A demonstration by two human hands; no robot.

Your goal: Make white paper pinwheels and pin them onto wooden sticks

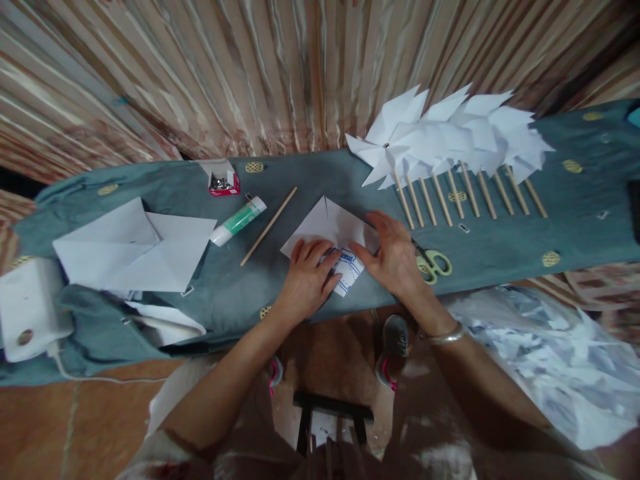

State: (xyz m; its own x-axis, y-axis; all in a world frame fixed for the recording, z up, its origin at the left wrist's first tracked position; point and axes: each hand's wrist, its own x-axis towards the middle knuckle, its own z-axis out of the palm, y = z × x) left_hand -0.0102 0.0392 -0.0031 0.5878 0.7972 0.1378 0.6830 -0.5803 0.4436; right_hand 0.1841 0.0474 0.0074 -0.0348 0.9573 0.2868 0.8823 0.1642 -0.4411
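A square sheet of white paper [325, 223] lies on the cloth in front of me, one corner pointing away and a slit or crease running in from that corner. Its near part shows blue print [349, 270] on a flap that looks folded over. My left hand [307, 280] holds the near left side of the sheet, fingers curled on it and thumb by the printed flap. Around the right corner, my right hand [395, 260] grips the paper, its thumb on top and its fingers along the edge. Scissors [434, 263] with pale green handles lie beside my right hand, partly hidden.
A wooden stick [269, 227], a glue stick [240, 220] and a small box of metal pins [223, 180] lie left. Further left are white paper sheets [135, 247] and a white device [30, 310]. Paper pinwheels [450, 137] line the back right; a bag of paper scraps [555, 360] sits below.
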